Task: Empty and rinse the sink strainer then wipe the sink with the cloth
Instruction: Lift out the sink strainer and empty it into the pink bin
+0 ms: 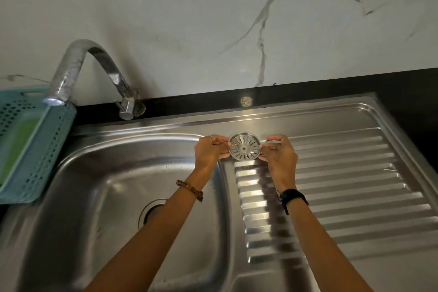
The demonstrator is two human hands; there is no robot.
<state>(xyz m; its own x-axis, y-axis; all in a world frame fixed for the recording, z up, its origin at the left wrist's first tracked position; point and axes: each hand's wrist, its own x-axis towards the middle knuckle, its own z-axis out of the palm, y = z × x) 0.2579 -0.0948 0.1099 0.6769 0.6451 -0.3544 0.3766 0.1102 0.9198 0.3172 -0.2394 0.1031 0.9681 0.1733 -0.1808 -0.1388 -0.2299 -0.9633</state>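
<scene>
Two-handed edge grip: the left hand [211, 149] pinches the strainer [244, 149] at its 9 o'clock rim and the right hand [278, 153] pinches it at 3 o'clock, fingers curled close round the thin metal lip, with nothing else held. The strainer is held up over the far end of the ridged drainboard [343, 185], just right of the sink basin [118, 185] rim, at about 2 o'clock from the open drain hole [151, 211].

Orientation: the strainer is a flat round disc, so it has no long axis in its own plane; its short axis, through the central hub, points roughly toward the camera. The slotted face is tilted up and back for viewing, the slots radiating from the hub. No debris can be made out in the slots at this size.

Risks, as a judgement: the grip bears only on a narrow, probably wet rim, so a slight loosening on either side could let the disc pivot and drop onto the drainboard or slide into the basin. Any residue tipped out here would fall on the drainboard, not in the basin. The tap [78, 69], spout at 10 o'clock from the strainer, shows no water running; rinsing calls for a move leftward across the basin, and a one-handed carry would raise the chance of a slip. No cloth is in view.
</scene>
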